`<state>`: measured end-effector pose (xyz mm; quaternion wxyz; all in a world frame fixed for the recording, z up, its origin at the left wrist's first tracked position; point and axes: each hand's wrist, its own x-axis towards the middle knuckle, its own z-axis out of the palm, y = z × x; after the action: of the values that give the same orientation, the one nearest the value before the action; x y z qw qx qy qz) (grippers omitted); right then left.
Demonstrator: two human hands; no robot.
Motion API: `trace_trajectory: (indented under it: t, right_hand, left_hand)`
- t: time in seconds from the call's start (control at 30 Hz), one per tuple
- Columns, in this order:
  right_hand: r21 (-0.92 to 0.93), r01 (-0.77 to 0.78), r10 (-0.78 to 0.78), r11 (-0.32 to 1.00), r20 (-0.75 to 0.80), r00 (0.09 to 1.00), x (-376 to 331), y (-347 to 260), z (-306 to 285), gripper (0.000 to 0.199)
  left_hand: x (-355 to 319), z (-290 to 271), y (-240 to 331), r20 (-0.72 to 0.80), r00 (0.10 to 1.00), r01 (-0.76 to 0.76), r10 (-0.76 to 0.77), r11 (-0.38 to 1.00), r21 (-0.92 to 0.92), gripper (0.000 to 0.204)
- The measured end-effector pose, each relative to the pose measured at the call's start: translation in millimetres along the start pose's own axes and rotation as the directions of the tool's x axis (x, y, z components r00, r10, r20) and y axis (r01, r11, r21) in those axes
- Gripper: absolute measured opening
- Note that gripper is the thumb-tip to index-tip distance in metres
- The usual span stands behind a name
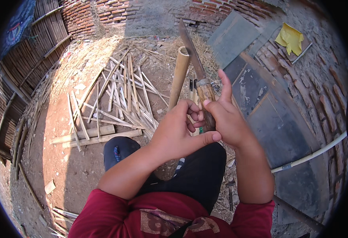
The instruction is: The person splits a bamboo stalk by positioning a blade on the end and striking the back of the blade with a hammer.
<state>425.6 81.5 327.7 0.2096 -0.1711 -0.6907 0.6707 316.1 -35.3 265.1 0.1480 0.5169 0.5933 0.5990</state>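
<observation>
My right hand [231,121] is closed on the wooden handle of a large knife [194,53], its index finger pointing up and away from the grip. The long, dark blade points up and slightly left. A metal collar joins blade to handle. Beside the handle, my left hand [174,129] has loosely curled fingers and a thumb stretched apart toward the handle's lower end; nothing shows in it. Just beyond it rises a bamboo tube [179,75] with a hollow top end, tilted slightly; its lower part is hidden behind my left hand.
Split bamboo strips [132,87] lie in a loose pile ahead to the left, with two bamboo poles [102,139] nearer me. Dark flat panels [277,119] and a pale pipe [316,154] lie right. A yellow cloth or sheet [291,39] rests by the brick wall [102,16].
</observation>
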Motion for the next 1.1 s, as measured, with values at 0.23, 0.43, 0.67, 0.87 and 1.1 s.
trace_trajectory:
  t: [0.23, 0.43, 0.67, 0.87, 1.1]
  right_hand:
    - [0.147, 0.026, -0.035, 0.989, 0.056, 0.998, 12, 18, 18, 0.09]
    - [0.037, 0.178, -0.181, 0.983, 0.124, 0.976, 20, 37, 37, 0.097]
    - [-0.236, 0.23, -0.289, 0.944, -0.259, 0.921, 115, 91, -19, 0.091]
    - [-0.256, 0.263, -0.243, 0.93, 0.108, 0.964, 174, 133, -6, 0.073]
    - [-0.31, 0.275, -0.297, 0.91, -0.023, 0.955, 176, 135, 27, 0.069]
  left_hand:
    - [-8, -28, 39, -0.004, 0.997, 0.077, -0.081, 0.923, 0.377, 0.08]
    - [-9, -35, 36, -0.109, 0.994, 0.066, -0.006, 0.83, 0.553, 0.071]
    - [-14, -48, 27, -0.229, 0.97, 0.08, 0.086, 0.771, 0.631, 0.06]
    - [-17, -65, 37, -0.299, 0.95, 0.147, 0.094, 0.71, 0.689, 0.048]
    - [-7, -97, 26, -0.277, 0.931, 0.116, 0.236, 0.531, 0.84, 0.044]
